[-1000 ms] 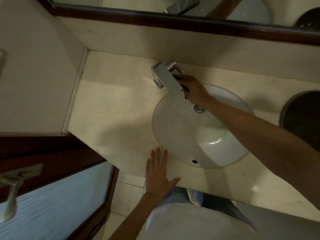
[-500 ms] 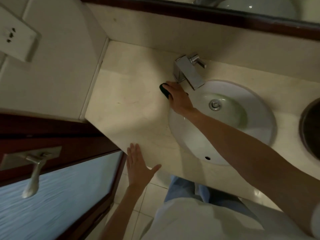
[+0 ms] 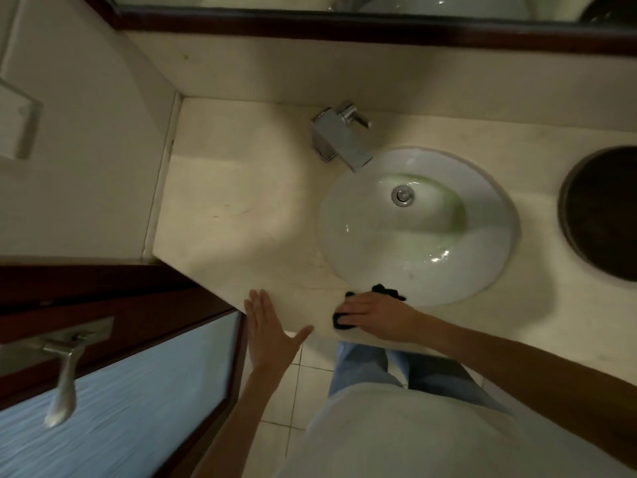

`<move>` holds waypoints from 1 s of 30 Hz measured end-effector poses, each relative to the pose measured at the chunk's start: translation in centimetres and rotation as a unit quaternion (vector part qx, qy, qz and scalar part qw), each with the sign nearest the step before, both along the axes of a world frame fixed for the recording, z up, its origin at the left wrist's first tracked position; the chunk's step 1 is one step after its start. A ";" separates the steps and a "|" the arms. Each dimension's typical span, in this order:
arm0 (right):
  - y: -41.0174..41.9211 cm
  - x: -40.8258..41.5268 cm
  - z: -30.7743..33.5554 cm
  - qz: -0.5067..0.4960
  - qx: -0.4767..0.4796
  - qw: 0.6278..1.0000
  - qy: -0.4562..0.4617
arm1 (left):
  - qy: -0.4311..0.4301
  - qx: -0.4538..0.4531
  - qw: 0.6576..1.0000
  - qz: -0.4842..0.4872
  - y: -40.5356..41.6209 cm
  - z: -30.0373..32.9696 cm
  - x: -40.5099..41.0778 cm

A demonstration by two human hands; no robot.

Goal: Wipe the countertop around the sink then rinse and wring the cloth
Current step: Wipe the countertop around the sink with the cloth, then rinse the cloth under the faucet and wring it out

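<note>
Dim, warm-lit wide-angle view with a soft bright patch on the countertop [image 3: 241, 208] at nine o'clock, small glare in the sink [image 3: 437, 257], blurred door handle [image 3: 65, 377], curved edges.

The tabletop [image 3: 241, 208] is pale cream stone with faint brownish veins. The sink [image 3: 482, 270] is glossy white, with a greenish tint around its silver drain [image 3: 402, 194]. The faucet [image 3: 339, 136] is brushed silver. The cloth [image 3: 341, 322] is black. At right sits a dark brown round tray [image 3: 606, 215]. The near-left door [image 3: 103, 408] has a dark reddish-brown frame around pale blue rippled glass. The floor [image 3: 275, 401] is cream tile.
</note>
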State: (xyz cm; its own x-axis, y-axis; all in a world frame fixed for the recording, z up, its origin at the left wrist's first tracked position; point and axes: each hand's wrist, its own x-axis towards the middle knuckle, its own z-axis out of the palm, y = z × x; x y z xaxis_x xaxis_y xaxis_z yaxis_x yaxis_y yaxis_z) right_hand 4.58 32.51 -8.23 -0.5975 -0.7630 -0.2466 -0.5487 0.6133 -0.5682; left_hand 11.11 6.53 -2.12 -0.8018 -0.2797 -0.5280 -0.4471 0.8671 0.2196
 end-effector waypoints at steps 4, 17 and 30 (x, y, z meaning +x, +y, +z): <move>9.2 1.5 1.3 0.123 -0.045 0.988 0.076 | -0.020 -0.022 1.000 0.001 0.6 0.8 -0.6; 24.8 -2.2 5.8 -0.359 0.018 0.932 0.046 | -0.048 -0.027 0.998 0.013 3.2 1.8 -3.4; 10.0 -17.2 7.3 -0.628 -0.095 0.697 -0.333 | 0.352 0.020 0.906 -0.234 15.2 9.0 -27.6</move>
State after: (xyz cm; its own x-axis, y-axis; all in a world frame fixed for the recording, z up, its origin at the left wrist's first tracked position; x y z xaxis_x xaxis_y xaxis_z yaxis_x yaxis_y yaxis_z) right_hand -12.61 42.55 -0.90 -0.6242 0.2018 -0.7548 0.7778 0.2513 -0.5761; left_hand -16.44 21.74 6.86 -0.9699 0.1853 0.1581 0.2299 0.9109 0.3427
